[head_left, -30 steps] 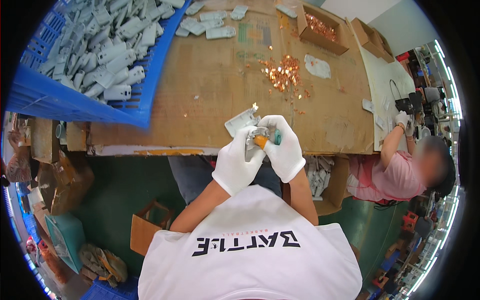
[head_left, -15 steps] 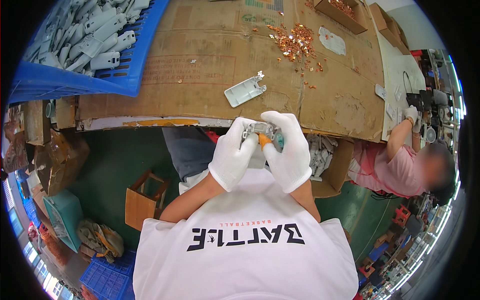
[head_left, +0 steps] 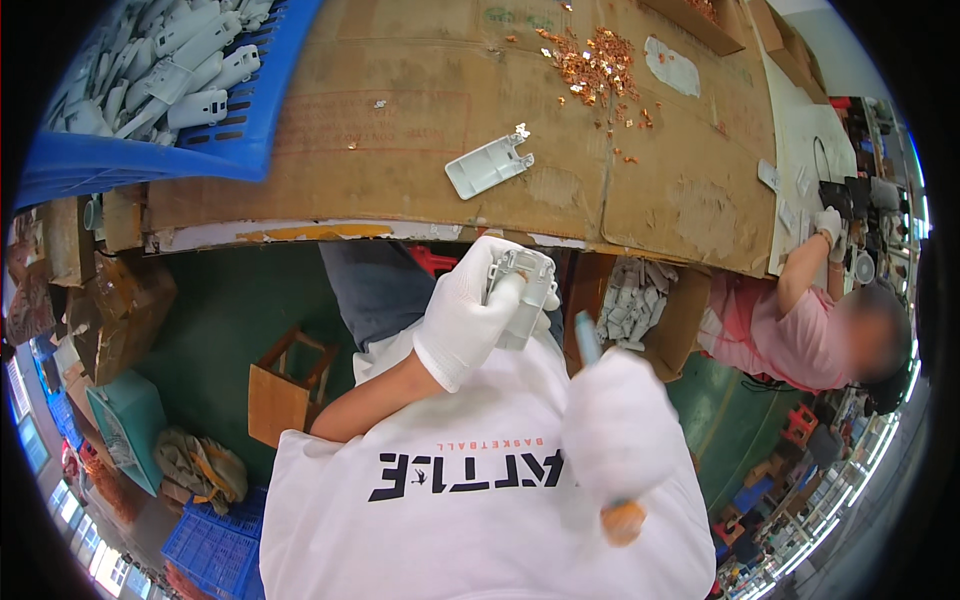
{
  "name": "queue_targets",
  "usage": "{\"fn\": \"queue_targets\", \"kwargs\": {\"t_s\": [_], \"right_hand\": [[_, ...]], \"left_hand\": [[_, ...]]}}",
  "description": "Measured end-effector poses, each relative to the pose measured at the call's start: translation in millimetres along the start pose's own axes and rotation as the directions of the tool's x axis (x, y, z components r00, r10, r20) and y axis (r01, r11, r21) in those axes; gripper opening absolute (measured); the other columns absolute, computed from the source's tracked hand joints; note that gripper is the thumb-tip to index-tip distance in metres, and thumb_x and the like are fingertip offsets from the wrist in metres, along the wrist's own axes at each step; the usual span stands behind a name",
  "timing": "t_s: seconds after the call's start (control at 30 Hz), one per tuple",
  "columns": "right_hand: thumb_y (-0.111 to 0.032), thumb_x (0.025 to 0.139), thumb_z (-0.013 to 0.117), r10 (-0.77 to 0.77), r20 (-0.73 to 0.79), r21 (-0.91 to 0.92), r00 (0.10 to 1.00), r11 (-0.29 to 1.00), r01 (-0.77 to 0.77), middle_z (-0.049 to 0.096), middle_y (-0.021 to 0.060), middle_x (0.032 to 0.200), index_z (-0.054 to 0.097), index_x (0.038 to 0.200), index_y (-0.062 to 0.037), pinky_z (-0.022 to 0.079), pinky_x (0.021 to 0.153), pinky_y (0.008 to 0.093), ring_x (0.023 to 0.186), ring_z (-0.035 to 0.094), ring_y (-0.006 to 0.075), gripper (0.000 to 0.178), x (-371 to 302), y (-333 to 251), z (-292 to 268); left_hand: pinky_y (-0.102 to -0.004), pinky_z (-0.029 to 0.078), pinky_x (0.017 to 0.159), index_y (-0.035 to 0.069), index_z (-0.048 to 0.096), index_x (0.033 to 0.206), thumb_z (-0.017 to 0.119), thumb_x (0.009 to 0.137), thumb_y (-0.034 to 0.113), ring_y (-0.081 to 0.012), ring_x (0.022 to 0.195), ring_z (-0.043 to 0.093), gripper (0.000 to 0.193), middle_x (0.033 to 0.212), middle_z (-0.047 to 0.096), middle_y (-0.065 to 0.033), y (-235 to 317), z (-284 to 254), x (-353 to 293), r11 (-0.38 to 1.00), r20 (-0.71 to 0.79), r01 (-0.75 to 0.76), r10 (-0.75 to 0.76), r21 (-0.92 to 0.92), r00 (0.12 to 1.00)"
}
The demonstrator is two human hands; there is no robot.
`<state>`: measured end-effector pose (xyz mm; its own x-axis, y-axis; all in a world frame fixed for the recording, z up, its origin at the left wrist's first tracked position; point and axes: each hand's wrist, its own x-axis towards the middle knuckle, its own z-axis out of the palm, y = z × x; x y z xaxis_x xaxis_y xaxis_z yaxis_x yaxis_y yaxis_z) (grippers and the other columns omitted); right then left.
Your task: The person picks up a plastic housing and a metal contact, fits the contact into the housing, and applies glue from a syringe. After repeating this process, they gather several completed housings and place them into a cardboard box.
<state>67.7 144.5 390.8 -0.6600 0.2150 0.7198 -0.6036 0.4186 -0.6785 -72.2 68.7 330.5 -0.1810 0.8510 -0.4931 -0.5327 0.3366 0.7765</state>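
My left hand [head_left: 468,310], in a white knit glove, is closed around a light grey plastic casing [head_left: 525,308] in front of my chest. The thumb presses into its hollow side. My right hand [head_left: 618,425], also gloved, is apart from it, lower and to the right in front of my shirt. Motion smears its fingers, but a teal, stick-shaped tool [head_left: 587,338] juts from its upper end. Another light grey casing [head_left: 490,168] lies hollow side up on the cardboard-covered table, with a small metal piece [head_left: 522,131] at its corner.
A blue crate [head_left: 150,160] full of similar casings stands at the left. Copper-coloured small parts [head_left: 598,65] are scattered at the far right of the cardboard [head_left: 380,190]. An open box [head_left: 680,330] of white parts sits below the table edge. Another person [head_left: 790,290] works at the right.
My right hand has left the casing and swung down to the right, taking the teal tool with it. My left hand still holds the casing, now tilted more upright.
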Motion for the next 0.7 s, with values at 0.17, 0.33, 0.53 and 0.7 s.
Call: {"fn": "queue_targets", "kwargs": {"t_s": [0.17, 0.33, 0.53, 0.7], "right_hand": [[-0.028, 0.069, 0.066, 0.079, 0.252, 0.049, 0.965, 0.994, -0.094, 0.053, 0.0069, 0.070, 0.060, 0.074, -0.0086, 0.039, 0.050, 0.0367, 0.058, 0.049, 0.0240, 0.021, 4, 1, 11], [-0.028, 0.065, 0.067, 0.032, 0.331, -0.003, 0.943, 0.999, -0.032, 0.051, 0.0068, 0.067, 0.058, 0.069, -0.0099, 0.038, 0.049, 0.0380, 0.057, 0.049, 0.0258, 0.020, -1, 6, 10], [-0.026, 0.065, 0.068, -0.020, 0.234, 0.008, 0.972, 1.000, 0.018, 0.054, 0.0077, 0.068, 0.059, 0.070, -0.0079, 0.039, 0.049, 0.0373, 0.058, 0.050, 0.0263, 0.021, -14, 8, 17], [-0.023, 0.063, 0.069, -0.093, 0.207, 0.027, 0.974, 0.996, 0.090, 0.056, 0.0095, 0.074, 0.062, 0.077, -0.0045, 0.041, 0.052, 0.0370, 0.061, 0.052, 0.0268, 0.024, -16, 8, 16]], "left_hand": [[-0.0299, 0.055, 0.076, 0.002, 0.053, 0.107, 0.040, 0.091, 0.000, -0.0147, 0.085, 0.066, 0.020, 0.095, 0.065, -0.0095, 6, 2, -15, 0.980, 0.016, -0.030, 0.027, 0.199, 1.000], [-0.0273, 0.053, 0.074, 0.004, 0.054, 0.110, 0.047, 0.091, 0.003, -0.0170, 0.083, 0.070, 0.021, 0.090, 0.070, -0.0090, 10, 3, -29, 0.927, 0.024, -0.164, 0.166, 0.336, 0.986], [-0.0293, 0.055, 0.079, 0.000, 0.054, 0.111, 0.039, 0.090, -0.006, -0.0159, 0.088, 0.069, 0.026, 0.095, 0.067, -0.0100, 14, 7, -31, 0.971, 0.079, -0.073, 0.057, 0.226, 0.995], [-0.0277, 0.054, 0.073, 0.007, 0.054, 0.116, 0.045, 0.091, 0.001, -0.0171, 0.084, 0.070, 0.027, 0.095, 0.070, -0.0090, 11, 7, -32, 0.944, 0.086, -0.156, 0.137, 0.292, 0.987]]}}
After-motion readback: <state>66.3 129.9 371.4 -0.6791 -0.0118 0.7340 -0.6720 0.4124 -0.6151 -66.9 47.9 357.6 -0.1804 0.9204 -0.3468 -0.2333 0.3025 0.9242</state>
